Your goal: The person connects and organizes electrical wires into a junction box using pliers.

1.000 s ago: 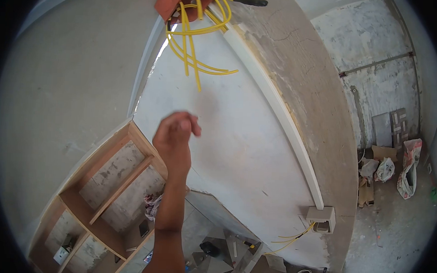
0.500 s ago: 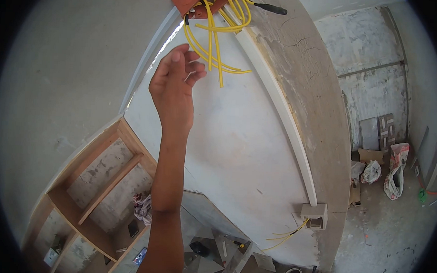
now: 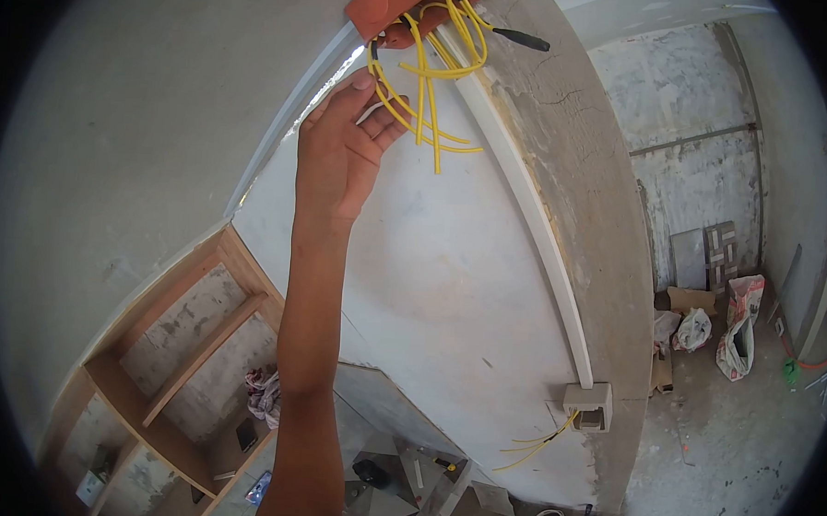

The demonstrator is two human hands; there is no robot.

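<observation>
Because yellow wires hang loose from the orange box, the left hand can get at them just below it | fingers part-curled at them, cannot tell if gripping | white trunking leads down from the box, likely sheltering cable.

You see: one raised bare hand | two clusters of thin yellow wires | one long white trunking | one beige open-fronted box

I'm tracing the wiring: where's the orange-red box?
In the head view, the orange-red box is at top centre, just above the left hand, yellow wires hanging below.
</observation>
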